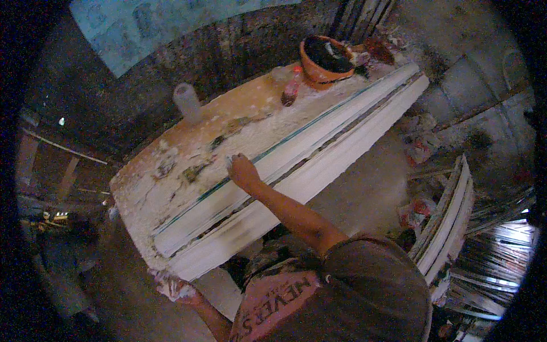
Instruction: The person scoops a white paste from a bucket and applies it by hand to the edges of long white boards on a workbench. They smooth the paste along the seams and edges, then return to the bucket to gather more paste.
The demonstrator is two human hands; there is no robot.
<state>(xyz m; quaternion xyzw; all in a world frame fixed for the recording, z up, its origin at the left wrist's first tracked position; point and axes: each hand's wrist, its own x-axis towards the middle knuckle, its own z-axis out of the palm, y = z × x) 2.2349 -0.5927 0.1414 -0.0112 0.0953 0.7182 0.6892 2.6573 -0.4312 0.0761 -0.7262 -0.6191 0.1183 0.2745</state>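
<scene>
A long white moulding strip with several lengthwise ridges (336, 161) lies slantwise across the worktable (250, 94). A dark gap runs along its length, and a thin green line marks its far edge. My right hand (245, 174) is over the far side of the strip, its fingers curled around something small and pale that I cannot make out. At the strip's near left end is my left hand (178, 289), smeared with white. Its fingers look bent around a whitish lump or cloth, too blurred to name.
White residue and scraps cover the tabletop. An orange bowl with dark insides (310, 67), a small red-capped bottle (290, 94) and a pale cylinder (187, 101) stand along the far side. More white strips (447, 228) lean at the right. Behind the table rises a dark wall (228, 48).
</scene>
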